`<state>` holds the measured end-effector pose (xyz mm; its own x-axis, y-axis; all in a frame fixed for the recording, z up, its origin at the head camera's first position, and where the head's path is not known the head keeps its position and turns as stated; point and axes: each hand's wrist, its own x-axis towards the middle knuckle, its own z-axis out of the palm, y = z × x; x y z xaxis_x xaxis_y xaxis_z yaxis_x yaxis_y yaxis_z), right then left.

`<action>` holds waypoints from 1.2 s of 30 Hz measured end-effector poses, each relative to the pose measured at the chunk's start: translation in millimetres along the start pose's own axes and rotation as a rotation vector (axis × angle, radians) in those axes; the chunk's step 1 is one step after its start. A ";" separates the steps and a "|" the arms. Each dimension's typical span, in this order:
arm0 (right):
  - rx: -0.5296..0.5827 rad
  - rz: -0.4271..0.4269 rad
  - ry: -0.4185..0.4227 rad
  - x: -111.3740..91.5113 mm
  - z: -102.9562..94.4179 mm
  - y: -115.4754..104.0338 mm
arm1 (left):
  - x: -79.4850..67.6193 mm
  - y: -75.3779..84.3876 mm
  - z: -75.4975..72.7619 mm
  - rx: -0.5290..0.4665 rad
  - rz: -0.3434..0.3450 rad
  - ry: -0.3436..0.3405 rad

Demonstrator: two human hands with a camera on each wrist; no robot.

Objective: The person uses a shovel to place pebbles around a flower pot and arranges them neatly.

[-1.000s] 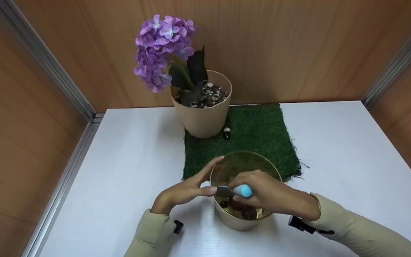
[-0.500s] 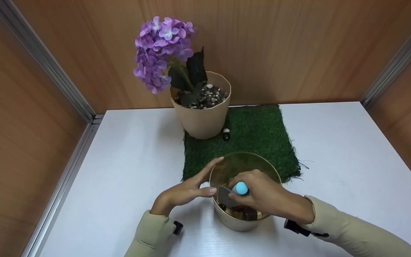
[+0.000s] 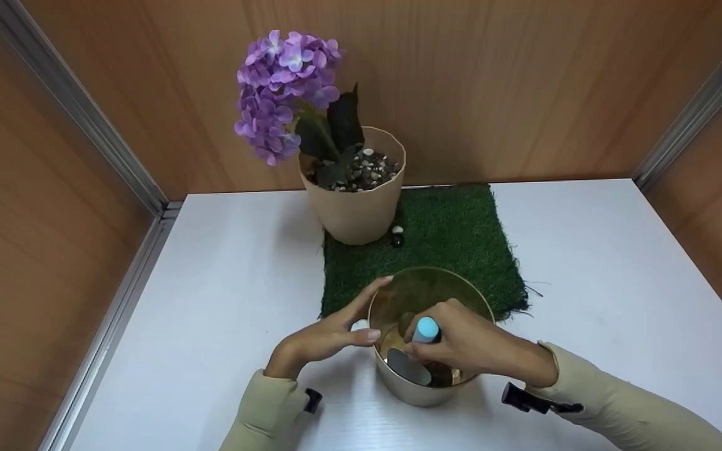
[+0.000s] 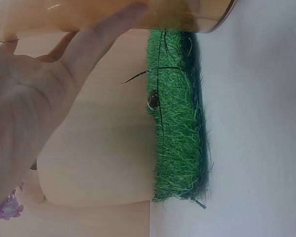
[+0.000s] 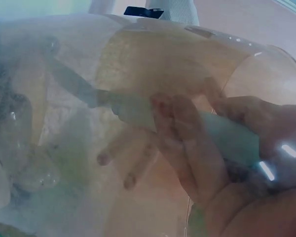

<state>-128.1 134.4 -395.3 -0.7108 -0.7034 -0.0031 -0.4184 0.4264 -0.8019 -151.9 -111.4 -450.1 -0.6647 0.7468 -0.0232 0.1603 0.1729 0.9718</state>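
An amber see-through bucket (image 3: 416, 396) stands at the front of the white table. My left hand (image 3: 329, 335) touches its left side, thumb and fingers spread and fairly straight. In the left wrist view, one digit of the left hand (image 4: 37, 94) lies along the bucket wall (image 4: 187, 17). Inside the bucket, my right hand (image 3: 461, 338) grips a small trowel with a light-blue handle end (image 3: 426, 329) and a grey rounded blade (image 3: 408, 367). Through the hazy wall in the right wrist view, the trowel handle (image 5: 227, 138) shows in the fingers, with large rounded stones (image 5: 19, 123) near the bottom.
Behind the bucket lies a green artificial grass mat (image 3: 455, 232). On its left part stands a beige pot (image 3: 356, 216) with purple flowers (image 3: 289, 69) and pebbles. A white and a dark stone (image 3: 397, 238) sit beside the pot. Wooden panels (image 3: 511, 88) enclose the table.
The trowel blade has swung from the bucket's left side toward its near side, and its handle stands more upright. The left hand has stayed in place.
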 end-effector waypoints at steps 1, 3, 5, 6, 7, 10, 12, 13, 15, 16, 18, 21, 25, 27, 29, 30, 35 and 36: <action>0.009 0.001 -0.005 -0.2 -0.4 -0.2 | 0.0 -0.1 0.0 0.000 0.001 0.000; 0.014 0.005 -0.014 -0.3 -1.3 -0.5 | 0.0 -0.3 -0.1 0.005 -0.004 0.002; 0.011 0.012 -0.023 -0.6 -2.4 -0.8 | 0.0 -0.6 -0.2 0.007 -0.007 0.004; 0.008 0.014 -0.028 -0.7 -3.1 -0.9 | 0.0 -0.8 -0.3 0.010 -0.008 0.006; 0.003 0.016 -0.030 -0.8 -3.7 -0.9 | -0.1 -1.0 -0.3 0.011 -0.010 0.007; -0.002 0.022 -0.039 -1.2 -5.3 -0.8 | -0.5 -1.5 0.0 0.006 -0.014 0.008; 0.003 0.024 -0.045 -1.3 -6.4 -1.1 | -0.6 -1.9 0.2 0.000 -0.016 0.006; 0.006 0.026 -0.049 -1.6 -7.2 -1.3 | -0.7 -2.0 0.2 -0.005 -0.017 0.005; 0.016 0.027 -0.054 -2.5 -9.2 -2.0 | -0.6 -2.2 0.3 -0.008 -0.017 0.004; 0.024 0.028 -0.054 -3.0 -10.5 -2.5 | -0.5 -2.2 0.2 -0.009 -0.016 0.004; 0.055 0.030 -0.057 -4.3 -13.8 -3.6 | -0.3 -2.0 0.1 -0.007 -0.012 0.003; 0.099 0.039 -0.050 -6.1 -19.5 -4.6 | -0.1 -1.9 -0.3 -0.003 -0.008 0.003; 0.155 0.075 -0.031 -9.4 -29.1 -3.4 | 0.7 -1.6 -0.7 -0.004 0.002 -0.003; 0.200 0.086 -0.026 -11.0 -33.8 -2.5 | 1.1 -1.0 -0.9 -0.005 0.007 -0.004; 0.229 0.089 -0.021 -12.5 -38.1 -1.1 | 1.4 -0.2 -1.0 -0.010 0.009 -0.005; 0.235 0.085 -0.018 -13.3 -39.9 -0.2 | 1.4 0.0 -0.9 -0.011 0.006 -0.003; 0.318 0.086 -0.010 -16.8 -45.8 4.5 | 0.4 -0.5 -0.6 -0.003 -0.010 0.000; 0.341 0.088 -0.010 -17.5 -46.8 5.2 | 0.3 -0.9 -0.6 0.000 -0.012 0.002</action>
<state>-144.3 175.5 -371.5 -0.7297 -0.6784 -0.0858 -0.1415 0.2725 -0.9517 -152.7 -111.8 -450.8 -0.6678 0.7436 -0.0342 0.1528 0.1819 0.9714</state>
